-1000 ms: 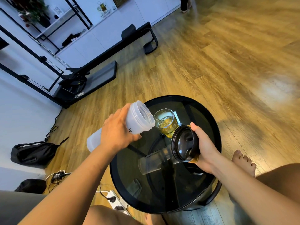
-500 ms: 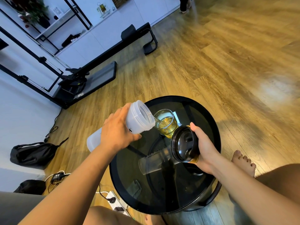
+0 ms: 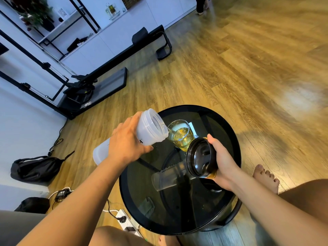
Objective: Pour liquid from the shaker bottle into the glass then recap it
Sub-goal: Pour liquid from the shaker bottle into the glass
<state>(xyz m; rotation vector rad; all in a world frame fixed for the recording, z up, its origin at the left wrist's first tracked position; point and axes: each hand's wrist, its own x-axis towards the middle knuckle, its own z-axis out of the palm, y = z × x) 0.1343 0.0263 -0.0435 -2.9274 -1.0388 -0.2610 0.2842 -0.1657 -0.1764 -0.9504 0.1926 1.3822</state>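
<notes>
Almost nothing moves since a moment ago: your left hand (image 3: 126, 148) keeps the shaker bottle (image 3: 142, 134) tipped the same way, and the thin stream keeps falling into the glass (image 3: 180, 135). The yellow drink looks a little higher now. So the pour is still going, and I think it is close to done, because the bottle looks nearly empty.

Your left hand is wrapped tight around the bottle, just left of the glass, with the bottle's open mouth right over the glass rim. Your right hand (image 3: 222, 160) grips the black cap (image 3: 200, 157), just in front of the glass and a bit to its right.

The glass stands on the round black table (image 3: 177, 213), toward the far side but not at the edge. The cap is very near the glass, so watch you don't bump it. You have open table on your side of the glass for setting the bottle down. Next you tip the bottle back up and put the cap on.
</notes>
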